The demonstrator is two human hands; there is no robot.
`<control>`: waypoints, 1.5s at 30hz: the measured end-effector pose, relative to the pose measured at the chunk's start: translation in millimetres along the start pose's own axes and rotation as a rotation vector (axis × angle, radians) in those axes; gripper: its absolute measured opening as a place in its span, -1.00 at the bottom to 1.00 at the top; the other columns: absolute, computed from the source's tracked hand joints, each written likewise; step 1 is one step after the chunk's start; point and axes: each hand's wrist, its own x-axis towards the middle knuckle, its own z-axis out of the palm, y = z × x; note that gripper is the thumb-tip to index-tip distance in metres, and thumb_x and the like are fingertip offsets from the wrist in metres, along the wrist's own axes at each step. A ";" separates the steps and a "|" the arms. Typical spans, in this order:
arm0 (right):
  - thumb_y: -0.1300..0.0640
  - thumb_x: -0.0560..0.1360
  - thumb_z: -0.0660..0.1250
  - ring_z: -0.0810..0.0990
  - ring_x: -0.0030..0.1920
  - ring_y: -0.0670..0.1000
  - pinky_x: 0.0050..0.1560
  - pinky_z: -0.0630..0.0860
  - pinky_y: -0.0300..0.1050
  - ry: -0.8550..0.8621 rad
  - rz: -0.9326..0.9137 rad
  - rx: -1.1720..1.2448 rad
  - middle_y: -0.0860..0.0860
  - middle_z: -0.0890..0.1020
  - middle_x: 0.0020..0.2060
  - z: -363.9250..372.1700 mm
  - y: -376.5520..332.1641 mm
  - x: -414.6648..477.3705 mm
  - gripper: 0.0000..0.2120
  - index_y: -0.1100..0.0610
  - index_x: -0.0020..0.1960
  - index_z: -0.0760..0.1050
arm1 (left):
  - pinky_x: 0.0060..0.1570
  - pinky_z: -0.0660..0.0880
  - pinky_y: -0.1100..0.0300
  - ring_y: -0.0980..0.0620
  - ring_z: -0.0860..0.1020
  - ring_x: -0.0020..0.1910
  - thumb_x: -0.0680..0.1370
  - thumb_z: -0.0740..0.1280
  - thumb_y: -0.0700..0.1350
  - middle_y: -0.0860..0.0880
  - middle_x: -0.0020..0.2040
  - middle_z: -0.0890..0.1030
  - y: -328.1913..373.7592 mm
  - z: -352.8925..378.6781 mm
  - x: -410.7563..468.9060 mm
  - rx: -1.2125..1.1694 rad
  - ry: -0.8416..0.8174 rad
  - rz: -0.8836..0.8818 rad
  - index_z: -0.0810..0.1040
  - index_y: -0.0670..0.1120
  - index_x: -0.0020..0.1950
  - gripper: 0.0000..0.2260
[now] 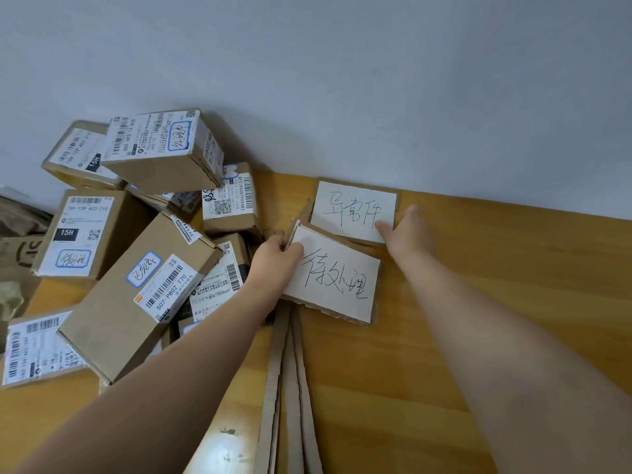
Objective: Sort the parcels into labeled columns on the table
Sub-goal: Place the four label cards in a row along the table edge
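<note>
Two cardboard label cards with white handwritten sheets lie on the wooden table (496, 285) near the wall. My left hand (277, 256) pinches the left edge of the nearer label card (337, 283), along with more cardboard stacked behind it. My right hand (405, 232) rests with straight fingers on the right lower corner of the farther label card (354, 210). A heap of brown parcels (136, 234) with white shipping labels is piled to the left, some stacked against the wall.
Long cardboard strips (287, 388) lie bunched together from the label cards toward the table's near edge. A grey wall (342, 80) bounds the table at the back. Crumpled brown packaging (17, 234) sits at the far left.
</note>
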 end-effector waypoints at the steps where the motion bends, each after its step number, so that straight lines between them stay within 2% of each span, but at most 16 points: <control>1: -0.05 0.54 0.34 0.56 0.08 0.19 -0.12 0.41 -0.05 0.004 -0.012 0.012 0.14 0.56 0.10 -2.7 0.2 -3.0 -0.55 0.22 0.24 0.32 | -0.35 0.41 0.24 0.07 0.53 -0.23 0.56 0.22 -0.11 -0.02 -0.16 0.55 1.2 -0.3 -1.5 0.002 0.003 0.003 0.48 -0.13 0.05 -0.86; 4: -0.07 0.56 0.30 0.54 0.08 0.15 -0.04 0.45 -0.03 0.003 -0.056 0.036 0.12 0.54 0.15 -14.6 0.8 -14.2 -0.55 0.21 0.29 0.32 | -0.35 0.41 0.24 0.07 0.52 -0.24 0.56 0.22 -0.11 0.00 -0.18 0.54 6.1 -0.9 -7.9 -0.007 0.010 0.017 0.49 -0.13 0.07 -0.85; 7: -0.08 0.57 0.27 0.47 -0.04 0.06 -0.07 0.43 -0.07 0.017 -0.096 0.037 0.09 0.54 0.14 -31.6 4.0 -29.2 -0.55 0.19 0.31 0.32 | -0.34 0.43 0.24 0.07 0.54 -0.23 0.57 0.22 -0.10 0.00 -0.15 0.55 11.9 -0.3 -18.9 -0.027 0.008 0.041 0.48 -0.14 0.12 -0.82; 9: -0.08 0.57 0.26 0.46 -0.03 0.05 -0.05 0.41 -0.09 0.025 -0.114 0.048 0.07 0.52 0.15 -42.6 9.7 -39.7 -0.55 0.18 0.33 0.33 | -0.36 0.42 0.26 0.07 0.54 -0.23 0.58 0.22 -0.09 0.00 -0.14 0.55 15.4 1.6 -29.1 -0.035 0.011 0.063 0.47 -0.14 0.14 -0.81; 14: -0.10 0.57 0.26 0.48 -0.01 0.07 -0.04 0.40 -0.10 0.034 -0.121 0.088 0.09 0.53 0.17 -68.7 31.8 -67.9 -0.56 0.17 0.30 0.36 | -0.55 0.39 0.38 0.11 0.52 -0.28 0.60 0.20 -0.10 0.02 -0.17 0.52 18.4 10.6 -64.1 -0.098 0.060 0.089 0.42 -0.12 0.11 -0.86; 19: -0.12 0.56 0.26 0.53 0.15 0.12 0.00 0.40 -0.09 0.023 -0.148 0.085 0.08 0.54 0.19 -101.2 60.0 -98.4 -0.57 0.15 0.29 0.39 | -0.37 0.44 0.27 0.08 0.54 -0.19 0.61 0.21 -0.08 0.00 -0.08 0.54 11.7 26.7 -102.8 -0.196 0.098 0.098 0.41 -0.13 0.20 -0.79; 23: -0.16 0.54 0.27 0.61 0.03 0.13 -0.12 0.39 -0.12 -0.020 -0.197 0.086 0.09 0.61 -0.02 -128.0 86.4 -119.9 -0.63 0.09 0.17 0.43 | -0.35 0.43 0.26 0.09 0.51 -0.19 0.61 0.22 -0.09 -0.01 -0.05 0.51 5.6 43.0 -131.9 -0.259 0.140 0.100 0.39 -0.11 0.21 -0.80; 25: -0.17 0.53 0.28 0.61 0.01 0.12 -0.13 0.41 -0.12 -0.037 -0.211 0.092 0.07 0.61 -0.03 -142.6 99.8 -128.1 -0.66 0.08 0.12 0.43 | -0.29 0.47 0.22 0.06 0.53 -0.15 0.61 0.22 -0.08 -0.06 0.04 0.54 3.3 51.7 -142.9 -0.297 0.159 0.099 0.39 -0.09 0.19 -0.82; 28: -0.17 0.52 0.29 0.62 0.03 0.13 -0.03 0.51 -0.05 -0.055 -0.216 0.127 0.05 0.59 0.01 -160.8 118.4 -136.6 -0.69 0.05 0.05 0.42 | -0.27 0.49 0.22 0.06 0.54 -0.14 0.61 0.24 -0.08 -0.06 0.05 0.54 5.0 66.5 -158.0 -0.337 0.162 0.109 0.40 -0.11 0.22 -0.78; 30: -0.17 0.50 0.32 0.64 0.01 0.15 0.07 0.58 0.08 -0.087 -0.196 0.197 0.06 0.61 -0.03 -169.2 130.6 -140.1 -0.69 0.06 0.03 0.42 | -0.25 0.51 0.20 0.05 0.55 -0.13 0.61 0.25 -0.08 -0.05 0.04 0.54 8.1 77.6 -168.1 -0.363 0.143 0.123 0.39 -0.11 0.24 -0.76; 32: -0.16 0.50 0.33 0.66 -0.08 0.13 0.09 0.59 0.14 -0.128 -0.168 0.271 0.02 0.59 -0.08 -175.6 140.5 -144.2 -0.69 0.07 0.02 0.44 | -0.14 0.58 0.10 0.00 0.58 -0.06 0.60 0.26 -0.06 -0.04 0.06 0.55 11.2 88.5 -178.1 -0.386 0.120 0.128 0.38 -0.07 0.22 -0.78; 34: -0.16 0.49 0.35 0.64 -0.14 0.06 0.10 0.59 0.12 -0.158 -0.152 0.339 0.00 0.56 -0.05 -180.0 149.0 -147.8 -0.69 0.07 0.01 0.45 | 0.02 0.59 -0.03 -0.06 0.59 0.02 0.60 0.28 -0.05 -0.06 0.09 0.58 13.6 99.3 -187.9 -0.399 0.103 0.135 0.39 -0.05 0.19 -0.79; 36: -0.14 0.48 0.39 0.61 -0.15 0.01 0.10 0.60 0.10 -0.180 -0.136 0.415 0.00 0.56 -0.01 -183.0 156.2 -151.5 -0.70 0.07 0.00 0.45 | 0.09 0.57 -0.09 -0.09 0.60 0.06 0.59 0.29 -0.04 -0.08 0.11 0.59 15.2 110.0 -197.3 -0.418 0.084 0.150 0.39 -0.06 0.20 -0.78; 40: -0.08 0.42 0.48 0.58 0.01 0.04 -0.06 0.56 -0.04 -0.169 -0.150 0.527 0.02 0.58 0.03 -187.5 166.1 -157.4 -0.61 0.10 0.08 0.43 | 0.10 0.56 -0.11 -0.08 0.60 0.05 0.57 0.31 -0.01 -0.08 0.08 0.61 15.6 130.5 -211.8 -0.437 0.069 0.173 0.41 -0.05 0.15 -0.79; 43: 0.01 0.42 0.50 0.53 -0.14 -0.08 -0.26 0.41 -0.21 -0.133 -0.151 0.635 -0.07 0.54 -0.09 -190.9 170.6 -161.4 -0.59 0.12 0.11 0.38 | 0.10 0.56 -0.11 -0.09 0.61 0.04 0.55 0.34 0.02 -0.08 0.04 0.61 15.5 141.9 -218.6 -0.450 0.103 0.180 0.45 -0.03 0.02 -0.84; 45: 0.06 0.42 0.51 0.54 -0.17 -0.10 -0.27 0.42 -0.22 -0.148 -0.142 0.687 -0.07 0.54 -0.10 -191.1 174.1 -160.0 -0.58 0.13 0.12 0.37 | 0.02 0.60 -0.05 -0.09 0.60 0.00 0.54 0.35 0.05 -0.07 0.00 0.60 16.5 147.3 -221.4 -0.447 0.134 0.167 0.46 -0.02 -0.05 -0.83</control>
